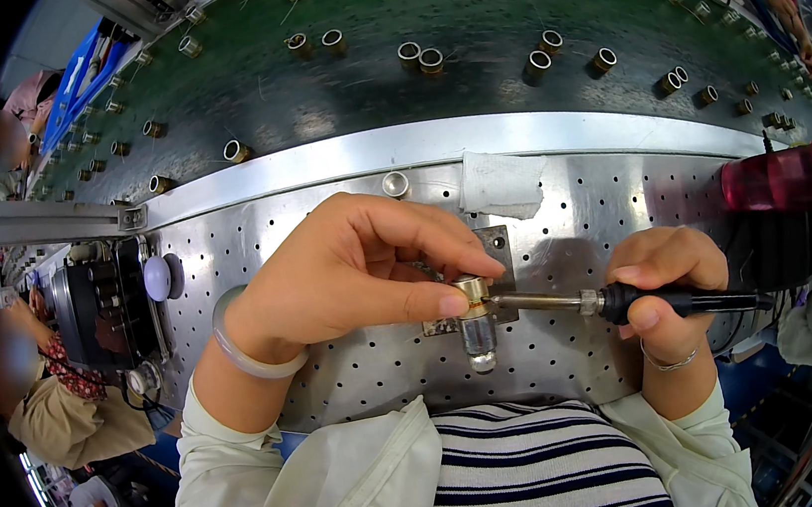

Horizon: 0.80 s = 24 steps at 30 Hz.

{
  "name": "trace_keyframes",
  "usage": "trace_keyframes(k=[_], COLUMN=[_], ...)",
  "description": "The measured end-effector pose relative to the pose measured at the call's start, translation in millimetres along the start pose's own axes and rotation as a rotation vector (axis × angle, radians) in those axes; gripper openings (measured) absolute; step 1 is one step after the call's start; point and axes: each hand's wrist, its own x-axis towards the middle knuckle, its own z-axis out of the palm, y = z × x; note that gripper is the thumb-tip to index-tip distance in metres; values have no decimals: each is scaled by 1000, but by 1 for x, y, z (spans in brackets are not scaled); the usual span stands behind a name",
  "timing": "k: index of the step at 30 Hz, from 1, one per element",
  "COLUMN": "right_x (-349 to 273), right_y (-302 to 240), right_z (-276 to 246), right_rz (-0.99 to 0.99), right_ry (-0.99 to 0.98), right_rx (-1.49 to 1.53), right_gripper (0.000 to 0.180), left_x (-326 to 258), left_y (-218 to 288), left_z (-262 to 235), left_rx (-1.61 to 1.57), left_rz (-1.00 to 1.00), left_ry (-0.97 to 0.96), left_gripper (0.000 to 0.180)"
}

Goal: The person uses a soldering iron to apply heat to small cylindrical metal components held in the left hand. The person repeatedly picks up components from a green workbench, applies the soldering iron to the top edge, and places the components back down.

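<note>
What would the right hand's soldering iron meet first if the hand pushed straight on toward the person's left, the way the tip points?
Probably the small brass ring pinched by the left hand; the right hand's iron tip already appears to touch it.

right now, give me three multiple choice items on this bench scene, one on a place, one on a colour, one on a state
1. Where does the tool tip touch?
A. the brass ring
B. the red container
C. the white cloth

2. What colour is the tool's handle?
A. yellow
B. black
C. white

3. How is the left hand?
A. flat on the plate
B. off the bench
C. pinching the ring

Answers: 1 A, the tip meets the ring on the fixture. 2 B, the grip in the right hand is black. 3 C, thumb and fingers close on the ring.
</note>
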Motion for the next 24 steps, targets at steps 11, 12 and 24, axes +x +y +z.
trace_keyframes(k=[11, 12, 24], right_x=[-1, -1, 2], right_y=[2, 2, 2], right_z=[1, 1, -1], right_rz=[39, 43, 19], right_ry=[41, 31, 1], right_rx=[82, 84, 45], right_gripper=[24, 24, 22], left_x=[3, 3, 6], left_y=[-5, -6, -5], left_z=[-5, -5, -4], left_rx=[-26, -20, -43], left_rz=[-15, -14, -12], left_ry=[-17, -19, -29], left_gripper=[32, 32, 32])
